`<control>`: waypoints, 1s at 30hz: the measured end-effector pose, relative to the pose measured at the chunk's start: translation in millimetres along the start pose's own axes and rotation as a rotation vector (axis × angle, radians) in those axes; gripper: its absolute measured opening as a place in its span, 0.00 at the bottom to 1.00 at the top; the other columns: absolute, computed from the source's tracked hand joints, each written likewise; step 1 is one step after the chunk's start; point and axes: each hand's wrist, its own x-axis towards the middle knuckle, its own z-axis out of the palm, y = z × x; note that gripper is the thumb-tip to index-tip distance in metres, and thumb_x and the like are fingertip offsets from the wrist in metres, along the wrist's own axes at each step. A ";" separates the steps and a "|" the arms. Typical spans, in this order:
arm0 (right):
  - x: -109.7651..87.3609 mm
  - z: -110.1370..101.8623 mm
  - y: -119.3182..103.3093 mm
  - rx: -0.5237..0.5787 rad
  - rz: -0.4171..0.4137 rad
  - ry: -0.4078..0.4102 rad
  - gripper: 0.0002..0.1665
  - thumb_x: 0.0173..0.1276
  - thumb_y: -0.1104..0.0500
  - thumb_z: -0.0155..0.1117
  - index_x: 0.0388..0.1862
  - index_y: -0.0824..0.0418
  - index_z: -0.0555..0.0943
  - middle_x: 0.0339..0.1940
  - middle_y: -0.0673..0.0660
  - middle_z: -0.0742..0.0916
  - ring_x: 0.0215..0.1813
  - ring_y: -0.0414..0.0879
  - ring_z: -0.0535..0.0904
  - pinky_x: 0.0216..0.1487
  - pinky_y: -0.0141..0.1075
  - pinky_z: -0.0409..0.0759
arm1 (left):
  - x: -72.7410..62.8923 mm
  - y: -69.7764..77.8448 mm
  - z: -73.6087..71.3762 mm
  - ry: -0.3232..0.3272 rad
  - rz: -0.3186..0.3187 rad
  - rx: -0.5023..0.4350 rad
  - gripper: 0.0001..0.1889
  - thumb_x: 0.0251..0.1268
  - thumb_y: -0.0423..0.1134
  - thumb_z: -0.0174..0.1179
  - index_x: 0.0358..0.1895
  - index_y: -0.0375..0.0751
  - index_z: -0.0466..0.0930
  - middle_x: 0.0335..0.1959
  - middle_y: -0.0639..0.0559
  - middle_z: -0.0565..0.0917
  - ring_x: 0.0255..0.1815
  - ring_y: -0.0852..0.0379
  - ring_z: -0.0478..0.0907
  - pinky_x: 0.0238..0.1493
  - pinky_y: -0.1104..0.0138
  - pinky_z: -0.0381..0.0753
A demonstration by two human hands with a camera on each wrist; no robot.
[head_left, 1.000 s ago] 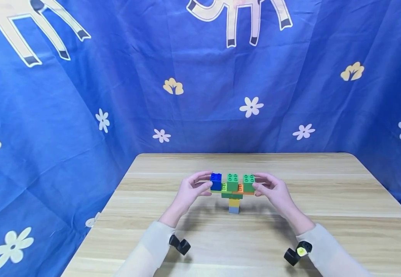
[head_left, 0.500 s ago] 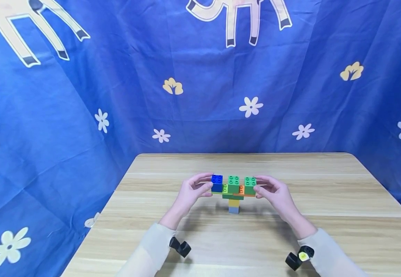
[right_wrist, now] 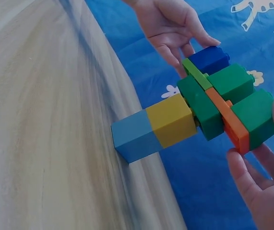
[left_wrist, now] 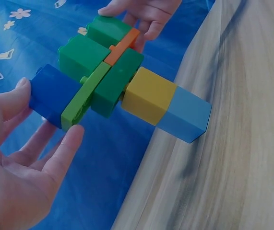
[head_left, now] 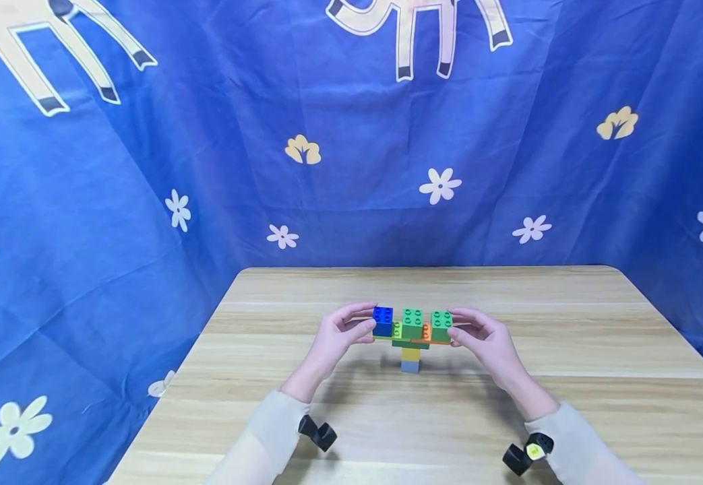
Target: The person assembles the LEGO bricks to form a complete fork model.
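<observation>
Both hands hold a T-shaped build of toy building bricks at its two upper ends. My left hand [head_left: 339,333] grips the left end, with the thumb on the dark blue brick [left_wrist: 55,93] and a finger under the lime plate [left_wrist: 86,96]. On the other end, my right hand [head_left: 486,340] has its thumb on the outer green brick [right_wrist: 256,120] and a finger beneath the orange plate [right_wrist: 228,120]. Another green brick [head_left: 412,323] sits between them. Below the plates come a darker green brick [left_wrist: 117,81], a yellow brick [left_wrist: 150,96] and a light blue brick [left_wrist: 185,115] as the foot.
The light wood table [head_left: 412,431] spreads beneath the build and both arms. A blue patterned cloth [head_left: 351,202] hangs behind the table and along its sides. Black devices [head_left: 317,432] are strapped at the sleeve cuffs.
The upper part of the build and both hands have shifted slightly to the right in the head view. The light blue foot stays almost where it was, and both grips are unchanged.
</observation>
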 end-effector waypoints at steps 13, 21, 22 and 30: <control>-7.6 2.1 -0.3 0.000 -0.106 -0.020 0.24 0.58 0.73 0.64 0.53 0.80 0.70 0.43 0.59 0.84 0.45 0.48 0.81 0.39 0.37 0.82 | -3.6 -2.6 -2.1 -0.023 0.057 -0.030 0.22 0.56 0.32 0.65 0.54 0.30 0.75 0.50 0.38 0.79 0.48 0.48 0.79 0.43 0.55 0.81; -7.2 1.0 -1.1 -0.019 -0.109 -0.034 0.24 0.59 0.72 0.63 0.54 0.78 0.71 0.44 0.62 0.84 0.45 0.47 0.81 0.39 0.37 0.82 | -3.4 -1.3 0.0 -0.014 0.044 -0.020 0.21 0.57 0.32 0.64 0.55 0.31 0.75 0.50 0.39 0.79 0.49 0.49 0.79 0.43 0.56 0.81; -6.8 0.7 -1.2 -0.023 -0.102 -0.035 0.24 0.59 0.71 0.63 0.54 0.77 0.71 0.44 0.61 0.84 0.44 0.46 0.81 0.39 0.37 0.82 | -3.5 -0.9 0.2 -0.010 0.041 -0.017 0.21 0.57 0.32 0.64 0.55 0.31 0.75 0.50 0.39 0.79 0.48 0.48 0.79 0.43 0.56 0.81; -2.3 -1.1 -2.8 -0.017 -0.001 -0.016 0.23 0.60 0.67 0.65 0.54 0.74 0.73 0.43 0.57 0.84 0.41 0.44 0.82 0.37 0.38 0.83 | -0.6 -1.1 1.6 0.015 -0.002 0.005 0.21 0.58 0.35 0.64 0.55 0.33 0.76 0.50 0.39 0.79 0.44 0.48 0.81 0.41 0.55 0.82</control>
